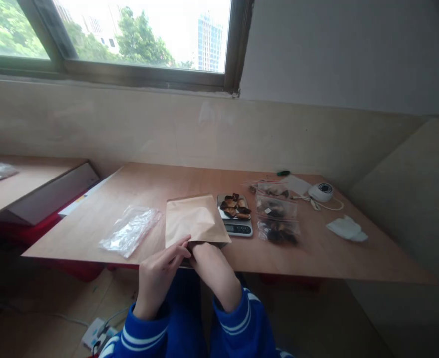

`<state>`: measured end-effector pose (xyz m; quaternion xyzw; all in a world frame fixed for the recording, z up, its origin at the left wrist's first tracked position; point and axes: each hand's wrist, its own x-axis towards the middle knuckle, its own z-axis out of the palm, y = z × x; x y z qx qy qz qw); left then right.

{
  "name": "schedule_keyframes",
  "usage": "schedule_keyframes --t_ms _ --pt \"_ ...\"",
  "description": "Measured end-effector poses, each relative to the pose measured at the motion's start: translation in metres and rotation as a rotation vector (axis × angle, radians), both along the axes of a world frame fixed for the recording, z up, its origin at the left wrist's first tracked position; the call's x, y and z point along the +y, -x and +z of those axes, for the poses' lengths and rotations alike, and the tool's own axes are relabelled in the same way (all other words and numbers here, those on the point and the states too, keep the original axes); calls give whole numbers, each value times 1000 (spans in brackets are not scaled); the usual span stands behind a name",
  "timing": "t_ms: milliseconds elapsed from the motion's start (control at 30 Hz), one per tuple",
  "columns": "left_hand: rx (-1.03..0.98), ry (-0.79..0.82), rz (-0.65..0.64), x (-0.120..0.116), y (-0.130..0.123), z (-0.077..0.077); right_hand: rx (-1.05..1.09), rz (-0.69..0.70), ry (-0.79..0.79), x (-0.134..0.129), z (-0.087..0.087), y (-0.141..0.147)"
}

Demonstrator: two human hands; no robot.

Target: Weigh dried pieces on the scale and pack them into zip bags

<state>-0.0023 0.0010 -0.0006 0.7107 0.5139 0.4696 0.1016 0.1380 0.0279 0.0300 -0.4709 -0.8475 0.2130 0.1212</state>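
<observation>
A brown paper envelope [195, 219] lies on the wooden table [148, 184] with its open end at the near edge. My right hand [214, 271] reaches into that opening, its fingers hidden inside. My left hand [159, 276] holds the envelope's near lip with fingertips. Right of the envelope stands a small digital scale [237, 227] with dark dried pieces [234, 206] piled on its pan.
A stack of clear plastic bags [130, 229] lies left of the envelope. Three filled zip bags [278, 219] sit right of the scale. Farther right are a white round device [320, 192] with a cord and a white cloth [346, 228]. A second table stands at left.
</observation>
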Motion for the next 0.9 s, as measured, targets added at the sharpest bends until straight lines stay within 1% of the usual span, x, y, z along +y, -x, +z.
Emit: schedule_keyframes --t_ms 133,267,367,433,533,600,667,733,900 --pt "-93 81 47 2 8 -3 40 -25 0 -6 1 0" --pt "-160 142 77 0 10 -2 133 -57 -53 -11 -6 -5" --pt "-170 180 110 -1 9 1 302 -74 -66 -15 -12 -12" --pt "-176 196 122 0 9 3 437 -70 -57 -18 -12 -20" --pt "-210 195 142 3 9 3 615 -33 -30 -22 -5 -36" --pt "-228 192 159 5 11 2 696 -27 -25 -25 1 -49" --pt "-236 197 172 6 13 0 743 -65 -49 -26 4 -63" --pt "-239 206 179 7 16 -4 757 -136 -82 -24 2 -75" --pt "-236 212 174 7 24 -11 725 -297 -163 -10 -19 -88"
